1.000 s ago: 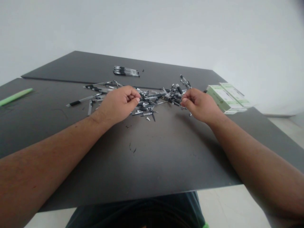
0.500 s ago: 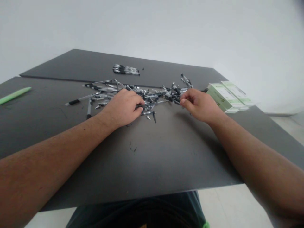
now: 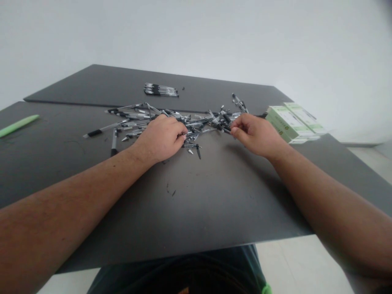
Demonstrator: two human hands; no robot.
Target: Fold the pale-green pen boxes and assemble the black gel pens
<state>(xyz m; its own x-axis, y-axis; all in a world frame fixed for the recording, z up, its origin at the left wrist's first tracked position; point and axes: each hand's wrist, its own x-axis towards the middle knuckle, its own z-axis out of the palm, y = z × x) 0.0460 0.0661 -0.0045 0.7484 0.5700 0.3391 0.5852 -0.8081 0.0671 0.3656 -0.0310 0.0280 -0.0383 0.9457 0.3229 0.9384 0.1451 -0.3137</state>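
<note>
A loose pile of clear pens with black grips and separate pen parts (image 3: 134, 123) spreads across the middle of the dark table. My left hand (image 3: 161, 136) rests over the pile's near side, thumb and fingers closed around a pen that is mostly hidden. At the pile's right end, my right hand (image 3: 254, 132) has its thumb and index finger pinched together beside several black pen pieces (image 3: 226, 118). What lies between those fingertips is too small to make out. Small metal tips (image 3: 190, 151) and a black piece (image 3: 199, 153) lie just right of my left hand.
A neat bundle of pens (image 3: 161, 90) lies farther back on the table (image 3: 196, 204). Green and white boxes (image 3: 290, 122) stand at the right, beyond my right hand. A long light-green object (image 3: 18, 125) lies at the far left. A white wall rises behind.
Both hands stay in nearly the same places. The left thumb and fingertips have shifted slightly, and less of the dark piece between them shows. The view has moved a little.
</note>
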